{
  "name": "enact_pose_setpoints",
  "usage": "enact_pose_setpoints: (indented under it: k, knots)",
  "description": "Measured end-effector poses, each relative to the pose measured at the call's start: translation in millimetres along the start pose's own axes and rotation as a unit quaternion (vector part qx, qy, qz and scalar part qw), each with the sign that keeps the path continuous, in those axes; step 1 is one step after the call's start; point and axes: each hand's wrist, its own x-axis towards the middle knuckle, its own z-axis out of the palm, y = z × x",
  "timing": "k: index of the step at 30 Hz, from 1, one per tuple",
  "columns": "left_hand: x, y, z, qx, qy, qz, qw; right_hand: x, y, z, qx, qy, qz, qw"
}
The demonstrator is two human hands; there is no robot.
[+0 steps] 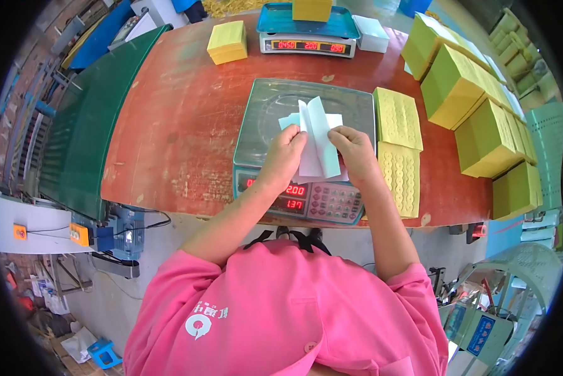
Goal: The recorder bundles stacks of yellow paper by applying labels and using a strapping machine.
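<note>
My left hand (pixel 286 152) pinches the left side of some pale bluish-white paper sheets (pixel 320 131). My right hand (pixel 357 153) grips their right side, fingers closed. The sheets stand up between the two hands, creased or folded along the middle. Other pale sheets (pixel 286 121) show behind them; whether these lie on the pan or are held too, I cannot tell. Beneath my hands is a digital scale (pixel 263 103) with a flat metal pan, a lit red display and a keypad. A stack of yellow perforated paper (pixel 399 119) lies just right of the scale.
Several tall yellow paper stacks (pixel 454 84) line the table's right side. A second scale (pixel 306 44) with a blue tray bears a yellow stack at the back. Nearby are a yellow block (pixel 227 42) and a white paper stack (pixel 370 34). A green surface (pixel 106 119) borders the red table (pixel 168 125).
</note>
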Motion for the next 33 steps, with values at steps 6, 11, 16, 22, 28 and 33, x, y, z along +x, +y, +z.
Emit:
enact_pose_setpoints:
  k: [6, 11, 16, 22, 28, 33]
  knots:
    - [3, -4, -2, 0.024, 0.020, -0.007, 0.999, 11, 6, -10, -0.237, 0.083, -0.109, 0.962]
    - [-3, 7, 5, -0.010, 0.013, 0.013, 1.000, 8, 3, -10, -0.279, 0.110, -0.145, 0.943]
    - [-27, 22, -7, 0.014, 0.052, 0.033, 0.998, 13, 31, -18, -0.290, 0.141, -0.216, 0.922]
    - [-88, 125, -11, -0.055, -0.030, 0.176, 0.982, -59, -29, -58, -0.143, 0.170, -0.230, 0.947]
    - [-6, 117, 33, 0.217, -0.174, 0.085, 0.957, -67, 31, -216, -0.082, 0.332, -0.139, 0.929]
    - [24, 140, 132, 0.436, -0.148, 0.361, 0.811, -103, 106, -357, -0.482, 0.393, 0.067, 0.781]
